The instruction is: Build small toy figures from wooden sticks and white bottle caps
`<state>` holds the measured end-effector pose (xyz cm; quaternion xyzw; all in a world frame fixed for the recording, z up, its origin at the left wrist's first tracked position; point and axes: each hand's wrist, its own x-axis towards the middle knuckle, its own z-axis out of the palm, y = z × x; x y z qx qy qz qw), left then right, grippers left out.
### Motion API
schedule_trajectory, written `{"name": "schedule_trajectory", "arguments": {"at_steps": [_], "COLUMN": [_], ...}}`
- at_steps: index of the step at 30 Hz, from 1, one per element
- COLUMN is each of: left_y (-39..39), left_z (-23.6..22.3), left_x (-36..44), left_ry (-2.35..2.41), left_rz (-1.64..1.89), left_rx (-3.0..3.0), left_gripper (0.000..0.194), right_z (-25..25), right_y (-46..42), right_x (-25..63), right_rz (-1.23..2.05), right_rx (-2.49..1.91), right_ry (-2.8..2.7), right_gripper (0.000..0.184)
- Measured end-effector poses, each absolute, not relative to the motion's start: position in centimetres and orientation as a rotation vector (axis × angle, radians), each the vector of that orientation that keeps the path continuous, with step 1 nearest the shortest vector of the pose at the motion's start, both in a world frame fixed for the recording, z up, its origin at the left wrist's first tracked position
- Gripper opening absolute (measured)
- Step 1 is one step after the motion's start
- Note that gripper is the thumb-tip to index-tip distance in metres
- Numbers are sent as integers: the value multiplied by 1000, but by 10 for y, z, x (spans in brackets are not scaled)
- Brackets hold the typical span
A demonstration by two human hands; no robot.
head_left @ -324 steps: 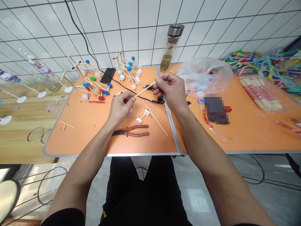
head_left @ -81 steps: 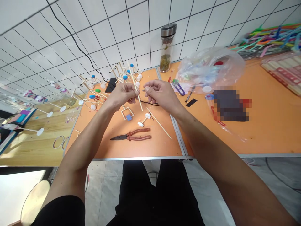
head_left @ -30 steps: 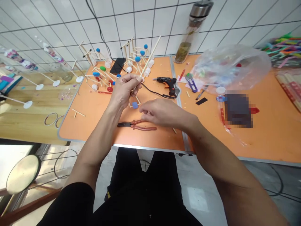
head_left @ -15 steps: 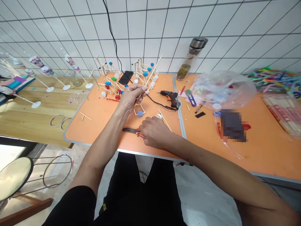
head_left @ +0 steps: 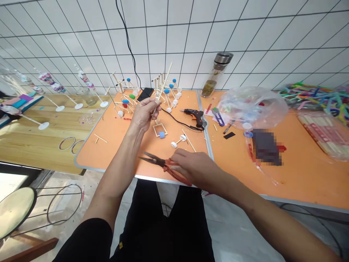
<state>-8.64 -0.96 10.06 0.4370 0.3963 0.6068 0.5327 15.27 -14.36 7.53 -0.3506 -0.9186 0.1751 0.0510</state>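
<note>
Pinched in my left hand [head_left: 147, 112] is a thin wooden stick [head_left: 165, 82], slanting up and to the right. My right hand [head_left: 192, 165] grips red-handled pliers [head_left: 154, 159] near the table's front edge, with their jaws spread and pointing left. Between the hands lies a small square stick frame [head_left: 160, 127] with a blue block [head_left: 161, 135] on it. A short stick axle with white wheels [head_left: 178, 141] rests just beyond my right hand. Behind my left hand stand several stick models with blue caps [head_left: 167, 91].
A black glue gun [head_left: 194, 115] with its cord lies right of the models. Farther right are a purple-handled cutter [head_left: 218, 116], a glass bottle [head_left: 215, 78], a plastic bag [head_left: 253, 107] and packed sticks [head_left: 323, 134]. A black phone [head_left: 145, 94] lies at the back.
My right hand has lifted the pliers, shifted them right and toward me, and their jaws have opened. The wheeled axle shows more fully. My left hand still holds the stick, now slightly more upright.
</note>
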Motion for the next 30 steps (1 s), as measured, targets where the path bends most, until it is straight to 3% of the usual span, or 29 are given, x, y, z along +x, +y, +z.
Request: {"name": "schedule_trajectory", "arguments": {"at_steps": [3,8,14,23,30], "left_y": [-9,-21,-31,-29,-29], "left_z": [103,102,91,83,85], "left_x": [-92,-75,-52,-50,-48], "left_ry": [905,702,570,622,770], "left_rz": [1480,1323,1160,1138,1176], "left_rx": [984,910,1001,1116,1077], "left_gripper": [17,31,38,31,29], "right_z": [96,92,68,45,50], "right_y": [-134,-83,-35,-35,-42], "right_x": [178,177,152,139,139], "right_rz": [872,1392,1936,2000,2108], "right_rx": [-1078,-845,-684,-636,-735], "right_ry": [-2321,-1572,-1230,-1156,-931], "right_gripper": [26,46,46,45,25]}}
